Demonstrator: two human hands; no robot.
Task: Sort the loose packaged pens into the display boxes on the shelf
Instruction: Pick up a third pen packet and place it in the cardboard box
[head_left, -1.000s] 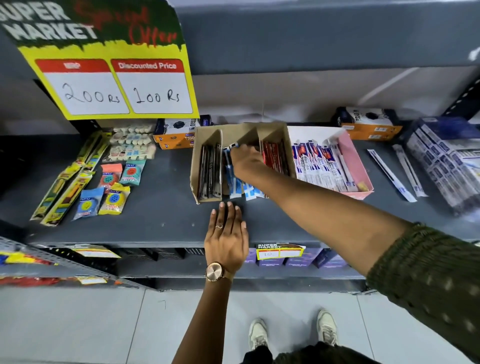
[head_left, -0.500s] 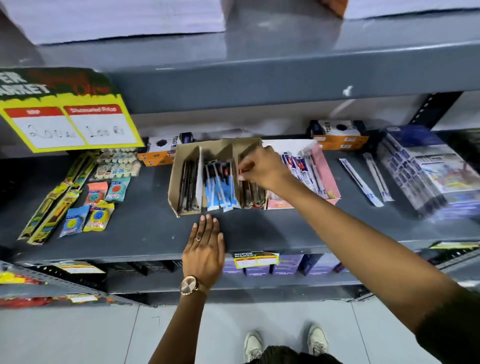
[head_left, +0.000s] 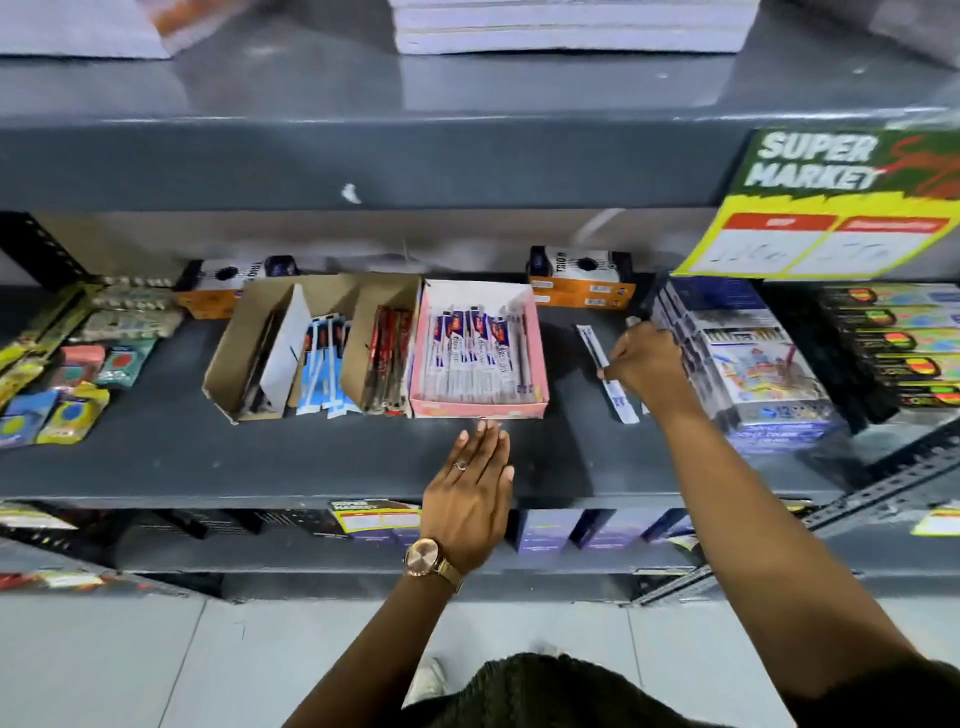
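Observation:
One loose packaged pen (head_left: 618, 402), white with blue print, lies on the grey shelf (head_left: 311, 457) right of the pink display box (head_left: 540, 364). My right hand (head_left: 647, 364) is on it, fingertips closed on its middle while it lies flat. The tip of a second loose pen (head_left: 632, 322) shows above my knuckles; the rest is hidden. The pink box holds several white-and-blue packaged pens. The brown cardboard box (head_left: 228, 358) beside it has dark, blue (head_left: 324, 364) and red pens (head_left: 387, 353) in separate compartments. My left hand (head_left: 472, 493) rests flat on the shelf in front of the pink box, holding nothing.
A stack of blue stationery packs (head_left: 753, 374) sits just right of my right hand. Orange-and-white boxes (head_left: 582, 280) stand at the back of the shelf. Erasers and small packets (head_left: 72, 395) lie at the left. A yellow price sign (head_left: 831, 208) hangs at the upper right.
My right hand left the cardboard box's red-pen compartment and crossed right to the loose pens. My left hand slid right to the front of the pink box. The view swung right.

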